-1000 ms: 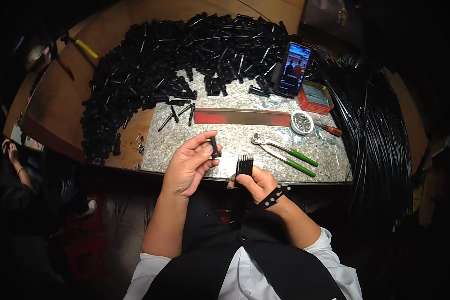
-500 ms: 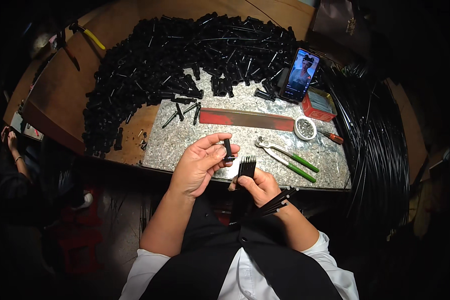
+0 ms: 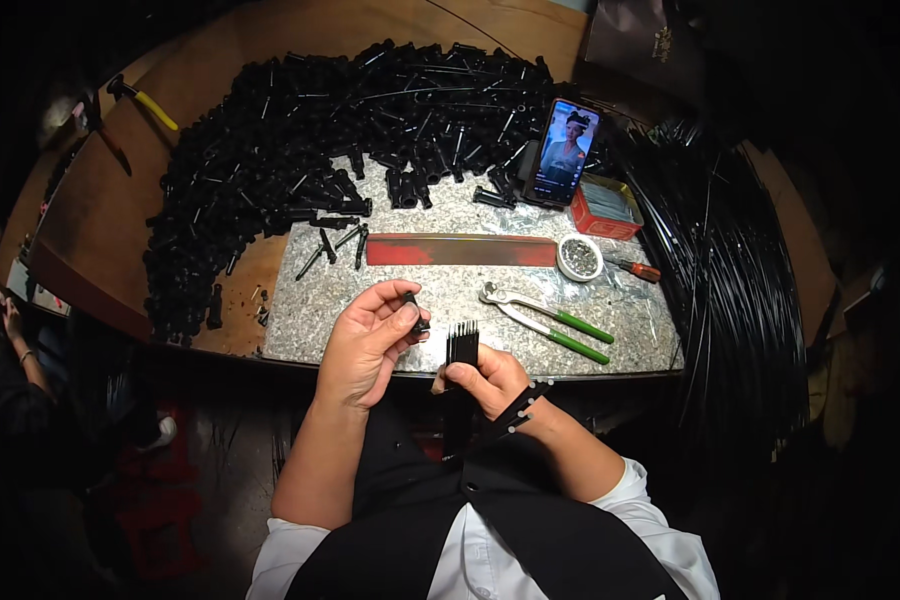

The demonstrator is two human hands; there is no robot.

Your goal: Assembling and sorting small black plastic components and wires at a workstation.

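Observation:
My left hand (image 3: 358, 345) pinches a small black cylindrical part (image 3: 417, 314) between thumb and fingers, just above the near edge of the stone slab. Close on its right, my right hand (image 3: 488, 382) is closed round a flat bundle of thin black rods (image 3: 462, 346) whose thin tips point away from me. The two held things are apart, with a narrow gap between them. By my right wrist, several thicker black rods (image 3: 522, 408) with pale round ends stick out; whether the hand grips them is hidden.
A heap of black tubular parts (image 3: 270, 140) fills the back and left. On the speckled slab (image 3: 440, 290) lie a red-brown bar (image 3: 460, 250), green-handled pincers (image 3: 550, 325) and a white cup (image 3: 580, 258). A phone (image 3: 567, 150), red box (image 3: 607, 208), screwdriver (image 3: 638, 270) and long black rods (image 3: 725, 290) stand right.
The whole view has shifted, so the bench appears farther left and slightly lower. In my left hand the black part has tilted from nearly upright. My right hand keeps its hold on the rods.

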